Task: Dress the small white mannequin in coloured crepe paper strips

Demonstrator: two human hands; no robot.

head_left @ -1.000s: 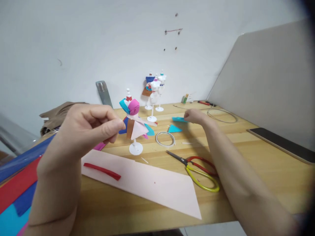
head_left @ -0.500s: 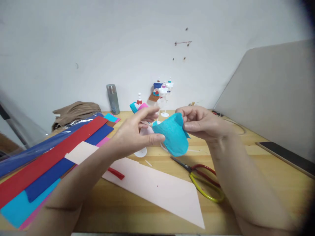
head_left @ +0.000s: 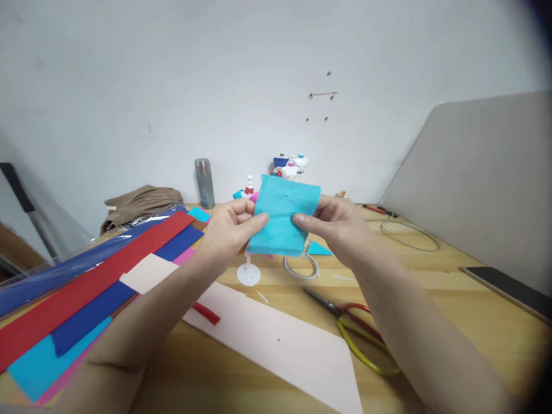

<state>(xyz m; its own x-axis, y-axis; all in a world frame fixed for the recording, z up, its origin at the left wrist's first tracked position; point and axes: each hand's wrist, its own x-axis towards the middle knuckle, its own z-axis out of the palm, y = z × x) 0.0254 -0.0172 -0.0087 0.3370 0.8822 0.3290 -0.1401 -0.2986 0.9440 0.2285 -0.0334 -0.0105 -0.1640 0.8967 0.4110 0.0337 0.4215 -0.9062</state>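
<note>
A turquoise piece of crepe paper (head_left: 282, 215), roughly rectangular, is stretched out between my two hands above the table. My left hand (head_left: 235, 227) pinches its left edge, thumb in front and fingers behind. On the right edge, my right hand (head_left: 332, 221) pinches it the same way. Behind the paper stands a small white mannequin stand (head_left: 249, 275) with a red collar, its middle hidden by the paper. A white wire coil (head_left: 302, 273) and a small turquoise scrap (head_left: 319, 249) lie just below and beyond the paper.
Scissors (head_left: 338, 313) with red and yellow handles lie by a pale pink sheet (head_left: 276, 339). Coloured paper strips (head_left: 99, 264) cover the left side. A flask (head_left: 204, 184) and several dressed mini mannequins (head_left: 290, 169) stand at the wall. A phone (head_left: 509, 290) lies right.
The turquoise paper has gone from curled and held by my right hand to spread flat between both hands. My left hand has closed on its left edge. The view has tilted slightly upward.
</note>
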